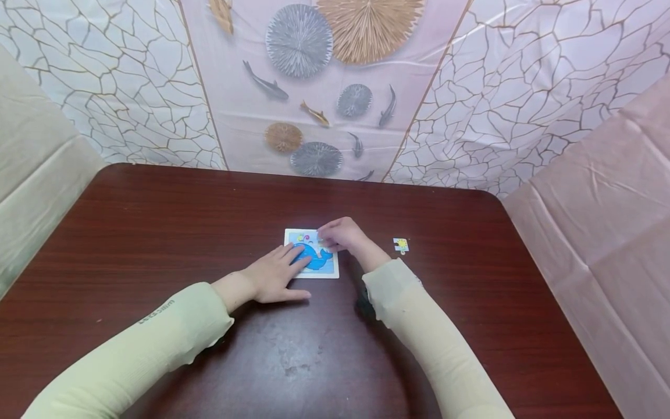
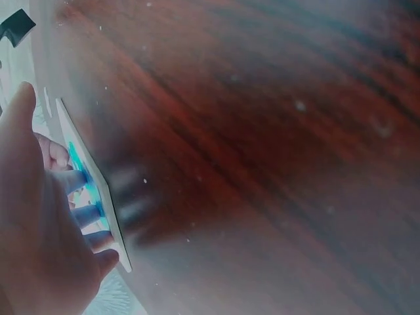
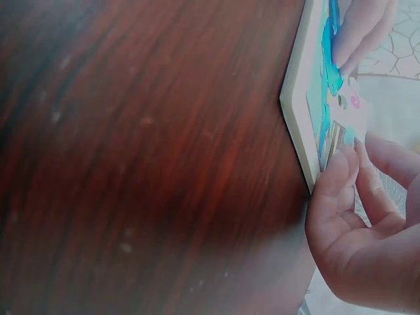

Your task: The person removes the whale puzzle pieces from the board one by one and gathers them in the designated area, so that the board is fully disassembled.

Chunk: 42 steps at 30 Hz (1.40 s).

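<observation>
A jigsaw puzzle [image 1: 328,269] with a blue whale picture and a pale frame lies flat on the table. My left hand [image 1: 272,274] is spread, its straight fingers resting on the left part of the picture and its thumb on the table side. At the puzzle's upper right, my right hand [image 1: 342,234] bends its fingers and pinches a small light-blue puzzle piece [image 3: 350,136], mostly hidden by the fingertips. In the right wrist view, that hand is at the frame's corner [image 3: 312,177]. A loose puzzle piece [image 1: 401,244] with a yellow sun lies right of the right hand.
The dark brown table [image 1: 157,233] has rounded far corners. Behind it hangs a patterned curtain [image 1: 314,87], with plain cloth [image 1: 591,233] at the sides. Both forearms, in pale sleeves [image 1: 429,337], reach in from the near edge.
</observation>
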{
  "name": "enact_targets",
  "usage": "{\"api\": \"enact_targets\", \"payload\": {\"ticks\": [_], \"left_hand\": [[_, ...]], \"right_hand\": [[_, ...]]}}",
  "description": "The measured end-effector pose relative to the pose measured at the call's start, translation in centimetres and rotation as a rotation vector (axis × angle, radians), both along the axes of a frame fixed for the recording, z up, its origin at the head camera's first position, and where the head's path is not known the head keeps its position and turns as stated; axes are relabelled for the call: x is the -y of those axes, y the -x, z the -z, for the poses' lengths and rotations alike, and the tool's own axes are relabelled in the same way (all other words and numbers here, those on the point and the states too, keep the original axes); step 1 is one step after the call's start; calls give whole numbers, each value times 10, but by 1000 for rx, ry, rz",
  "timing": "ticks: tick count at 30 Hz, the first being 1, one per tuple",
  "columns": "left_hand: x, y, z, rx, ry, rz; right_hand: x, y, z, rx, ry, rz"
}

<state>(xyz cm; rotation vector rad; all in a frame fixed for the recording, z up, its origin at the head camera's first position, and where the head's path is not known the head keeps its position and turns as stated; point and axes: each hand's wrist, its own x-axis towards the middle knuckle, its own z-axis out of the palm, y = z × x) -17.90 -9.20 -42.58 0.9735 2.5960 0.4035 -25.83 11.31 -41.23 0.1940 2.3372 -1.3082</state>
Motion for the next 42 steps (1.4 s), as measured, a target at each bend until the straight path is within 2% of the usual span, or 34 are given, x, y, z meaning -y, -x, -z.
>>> {"api": "enact_targets", "payload": {"ticks": [4,8,22,33,42], "left_hand": [[-1,0,0,19,9,-5],[-1,-1,0,34,12,-9],[-1,-2,1,29,5,-16],[0,-1,4,32,-1,-14],[1,-2,4,31,-3,-13]], "right_hand": [[3,0,2,-24,-51,-6],[5,0,1,-31,-56,-3],[-3,2,-2,4,25,36],[-23,5,-3,26,73,10],[-37,5,-10,25,72,8]]}}
